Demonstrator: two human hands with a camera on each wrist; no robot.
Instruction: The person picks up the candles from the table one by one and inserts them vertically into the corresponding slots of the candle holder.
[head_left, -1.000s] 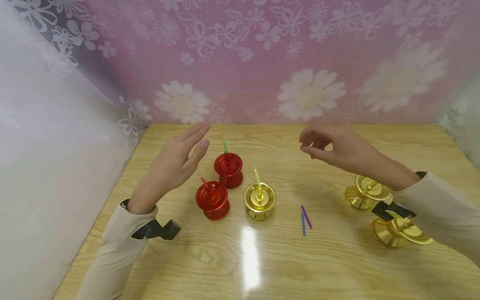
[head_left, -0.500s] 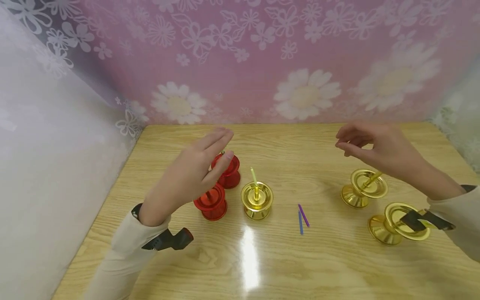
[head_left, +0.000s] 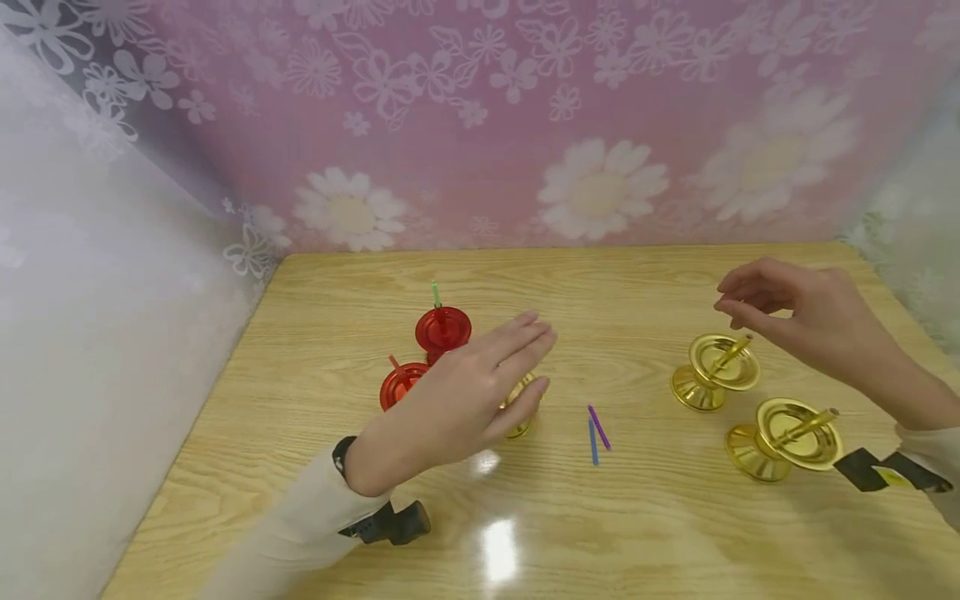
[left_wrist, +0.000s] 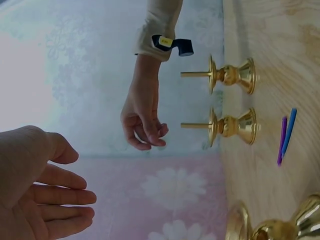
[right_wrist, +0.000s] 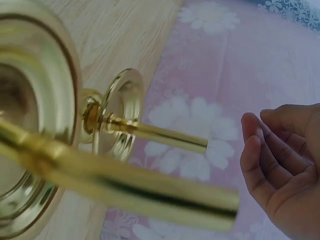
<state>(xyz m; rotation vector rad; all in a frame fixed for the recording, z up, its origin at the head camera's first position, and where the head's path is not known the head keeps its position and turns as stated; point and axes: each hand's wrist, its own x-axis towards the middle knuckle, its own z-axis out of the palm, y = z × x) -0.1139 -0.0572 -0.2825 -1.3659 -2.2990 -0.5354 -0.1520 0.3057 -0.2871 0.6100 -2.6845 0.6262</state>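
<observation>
My left hand (head_left: pixel 468 396) hovers with straight, relaxed fingers over the middle gold candle holder (head_left: pixel 519 430), hiding most of it and whatever stands in it. Two red candle holders stand left of it: the farther one (head_left: pixel 442 333) bears a green candle (head_left: pixel 436 293), the nearer one, partly covered, a red candle (head_left: pixel 394 364). At the right, my right hand (head_left: pixel 802 312) hangs loosely curled, with nothing seen between its fingers. Below and beside it stand two gold candle holders, a farther one (head_left: pixel 705 387) and a nearer one (head_left: pixel 757 454), their upright tubes without candles.
A purple candle (head_left: pixel 599 427) and a blue candle (head_left: pixel 593 442) lie close together on the wood-grain table (head_left: pixel 645 533), between the middle and right gold holders. A pink flowered backdrop (head_left: pixel 480 183) rises behind the table, with a pale wall (head_left: pixel 112 333) at the left.
My left hand has moved right, from beside the red holders, across them, to over the middle gold holder. My right hand has shifted right. The candles and holders have stayed in place.
</observation>
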